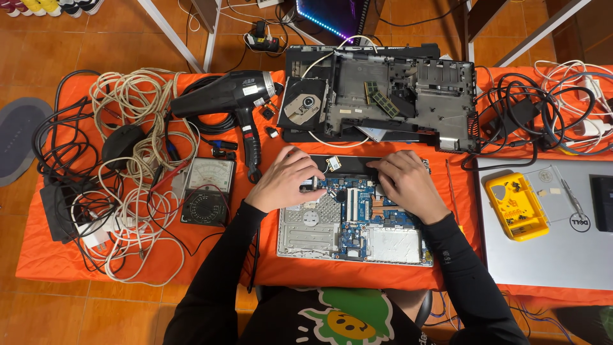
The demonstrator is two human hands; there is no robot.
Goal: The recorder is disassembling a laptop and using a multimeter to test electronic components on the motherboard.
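An opened laptop base (332, 239) with a blue circuit board (348, 204) lies on the orange cloth in front of me. My left hand (286, 177) rests on its upper left part, fingers bent over the board near a small wireless card (332, 165). My right hand (403, 180) presses on the upper right part of the board, fingers curled down. Neither hand visibly holds a tool. A black strip (351, 166) runs along the far edge between the hands.
A stripped black laptop shell (408, 96) with optical drive (303, 105) lies beyond. Black heat gun (233, 96), analog multimeter (207, 191) and tangled cables (128, 160) sit left. A yellow screw box (516, 206) rests on a grey laptop lid (549, 249) at right.
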